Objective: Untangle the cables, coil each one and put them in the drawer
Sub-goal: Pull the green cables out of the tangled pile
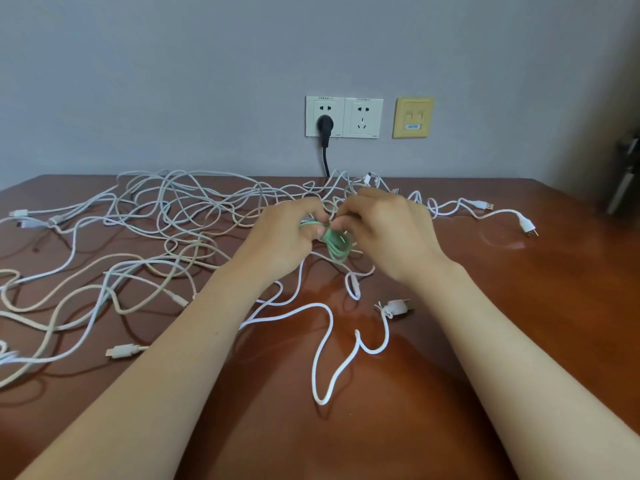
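Note:
A green cable [335,244] is wound into a small coil above the brown table [502,341]. My left hand [282,237] grips its left side, and my right hand [388,230] pinches its top from the right. Behind and left of my hands, several white and beige cables lie in a loose tangle [166,216]. A single white cable [329,341] snakes between my forearms, its plug end [396,306] lying near my right wrist. No drawer is in view.
Two white wall sockets [343,116] sit above the table's far edge, with a black plug [325,126] in the left one. A yellow wall plate [412,117] is beside them. A white cable with a plug [528,226] lies at the right. A dark object [623,181] stands at far right.

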Demonstrator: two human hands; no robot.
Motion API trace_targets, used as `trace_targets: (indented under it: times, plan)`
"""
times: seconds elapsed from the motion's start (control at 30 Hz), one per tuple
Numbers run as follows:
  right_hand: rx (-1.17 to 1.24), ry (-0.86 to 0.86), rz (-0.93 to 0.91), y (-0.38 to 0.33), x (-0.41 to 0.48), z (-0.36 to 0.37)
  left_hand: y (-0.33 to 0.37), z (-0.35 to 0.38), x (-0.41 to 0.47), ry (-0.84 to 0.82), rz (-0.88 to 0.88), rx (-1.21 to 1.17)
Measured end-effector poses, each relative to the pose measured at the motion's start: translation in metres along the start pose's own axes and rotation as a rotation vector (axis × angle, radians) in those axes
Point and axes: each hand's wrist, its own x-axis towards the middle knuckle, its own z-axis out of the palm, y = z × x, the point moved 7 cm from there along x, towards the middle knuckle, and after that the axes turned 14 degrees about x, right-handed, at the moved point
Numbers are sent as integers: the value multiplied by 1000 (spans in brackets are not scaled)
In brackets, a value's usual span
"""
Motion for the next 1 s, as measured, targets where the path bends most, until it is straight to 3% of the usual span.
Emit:
trace_targets:
  times: [0.13, 0.27, 0.5, 0.7, 0.83, 1.0]
  plan:
    - [251, 89, 180, 23, 1, -10, 9, 5, -3, -73, 52, -37]
    - [506, 172, 297, 45, 1, -14, 11, 5, -4, -110, 53, -248]
    - [870, 171, 425, 55, 0, 3, 10, 4, -3, -102, -37, -608]
    - [851, 159, 383, 45, 3, 18, -14, 7, 0, 4, -369, -959]
    - [744, 65, 335, 33, 3, 24, -26, 18, -3, -71, -597, -1143]
    - [747, 61, 305, 23, 4, 20, -27, 21, -3, -98, -620, -1116]
